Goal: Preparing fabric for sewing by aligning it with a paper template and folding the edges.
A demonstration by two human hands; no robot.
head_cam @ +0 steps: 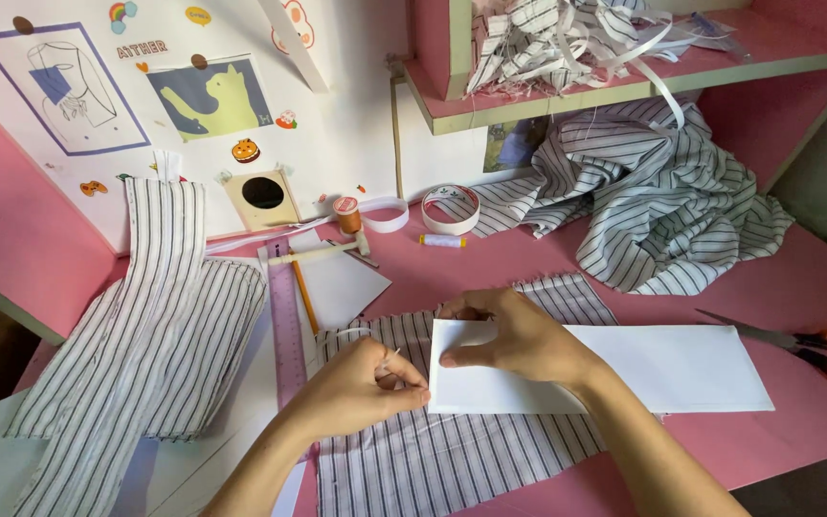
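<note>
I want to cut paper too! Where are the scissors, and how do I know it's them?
Look at the pink table, out at its right edge. Past the end of the white paper under the right hand lie the scissors. They alone have orange handles and shiny metal blades.

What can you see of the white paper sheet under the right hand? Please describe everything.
The white paper sheet is a plain, long rectangle, thin and flat, with no print showing. It lies on the pink table, its left part over the striped cloth. The right hand presses its left end, fingers spread on the upper corner. The left hand pinches something small at its left edge. The scissors lie just beyond its right end.
</note>
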